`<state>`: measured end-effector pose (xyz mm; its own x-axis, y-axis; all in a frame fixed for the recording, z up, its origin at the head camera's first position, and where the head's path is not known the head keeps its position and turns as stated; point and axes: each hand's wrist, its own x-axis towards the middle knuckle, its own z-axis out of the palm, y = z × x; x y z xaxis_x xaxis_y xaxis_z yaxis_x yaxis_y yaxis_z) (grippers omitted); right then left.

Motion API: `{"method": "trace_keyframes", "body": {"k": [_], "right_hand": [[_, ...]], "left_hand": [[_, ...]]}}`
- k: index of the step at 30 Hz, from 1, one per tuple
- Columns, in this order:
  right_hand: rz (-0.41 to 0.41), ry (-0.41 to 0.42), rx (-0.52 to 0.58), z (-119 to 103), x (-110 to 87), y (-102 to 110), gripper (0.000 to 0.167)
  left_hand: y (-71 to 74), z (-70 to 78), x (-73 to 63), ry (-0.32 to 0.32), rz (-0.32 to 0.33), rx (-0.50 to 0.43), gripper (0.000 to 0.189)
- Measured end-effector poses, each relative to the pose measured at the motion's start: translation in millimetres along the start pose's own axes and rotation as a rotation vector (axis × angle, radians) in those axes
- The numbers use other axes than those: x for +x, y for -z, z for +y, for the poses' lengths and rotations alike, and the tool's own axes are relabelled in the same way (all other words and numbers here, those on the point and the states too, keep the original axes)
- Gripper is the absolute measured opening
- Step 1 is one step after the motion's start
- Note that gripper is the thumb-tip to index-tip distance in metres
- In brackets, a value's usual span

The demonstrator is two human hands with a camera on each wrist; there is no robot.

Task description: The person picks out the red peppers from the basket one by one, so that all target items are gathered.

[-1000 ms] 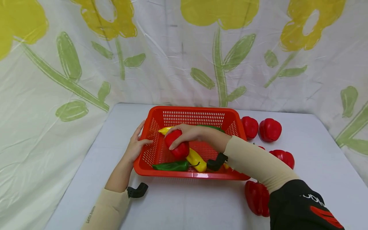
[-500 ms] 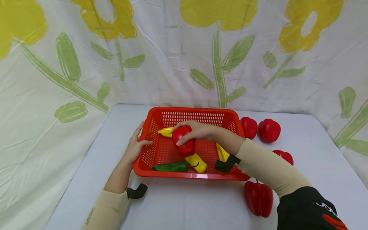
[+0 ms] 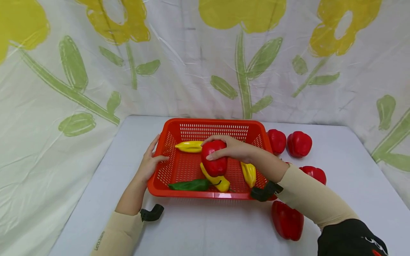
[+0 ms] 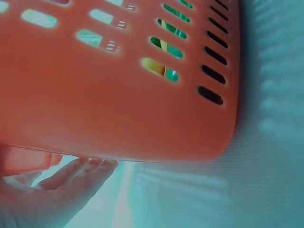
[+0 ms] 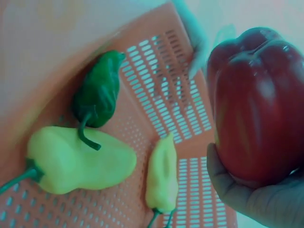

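Note:
In the head view my right hand (image 3: 235,147) grips a red bell pepper (image 3: 214,161), held over the middle of a red plastic basket (image 3: 213,195). The right wrist view has this bell pepper (image 5: 259,107) large, with fingers wrapped round its lower end. My left hand (image 3: 150,161) holds the basket's left side, thumb over the rim and fingers outside the wall. Inside the basket lie a green pepper (image 3: 192,185) at the front left and three yellow peppers, at the back (image 3: 189,146), front middle (image 3: 221,183) and right (image 3: 248,174). My right hand hides part of the basket's interior.
Several red bell peppers are on the white table (image 3: 198,227) right of the basket: two at the back (image 3: 276,141) (image 3: 299,144), one farther forward (image 3: 314,174), and one near the front (image 3: 287,220). A flower-printed curtain (image 3: 179,71) hangs behind the table.
My right hand has moved rightward across the basket with the red bell pepper, uncovering more of the yellow peppers at the back and right. The left hand has stayed on the basket's side.

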<state>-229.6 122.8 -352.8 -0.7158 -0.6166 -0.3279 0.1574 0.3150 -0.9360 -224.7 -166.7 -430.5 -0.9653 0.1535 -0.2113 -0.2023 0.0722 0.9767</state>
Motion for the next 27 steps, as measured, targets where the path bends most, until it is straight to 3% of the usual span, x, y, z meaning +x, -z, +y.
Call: {"method": "trace_keyframes", "body": {"k": [9, 20, 27], "right_hand": [[0.069, 0.017, -0.004, 6.4, -19.9, 11.2, 0.051], [0.095, 0.036, 0.009, 12.3, -40.9, 20.5, 0.047], [0.155, 0.01, -0.066, 18.1, -58.3, 26.0, 0.053]], "left_hand": [[0.3, -0.2, 0.1, -0.006, -0.003, 0.004, 0.079], [1.1, -0.3, -0.7, -0.013, -0.015, -0.008, 0.078], [0.5, 0.0, 0.2, -0.011, -0.02, -0.016, 0.078]]}}
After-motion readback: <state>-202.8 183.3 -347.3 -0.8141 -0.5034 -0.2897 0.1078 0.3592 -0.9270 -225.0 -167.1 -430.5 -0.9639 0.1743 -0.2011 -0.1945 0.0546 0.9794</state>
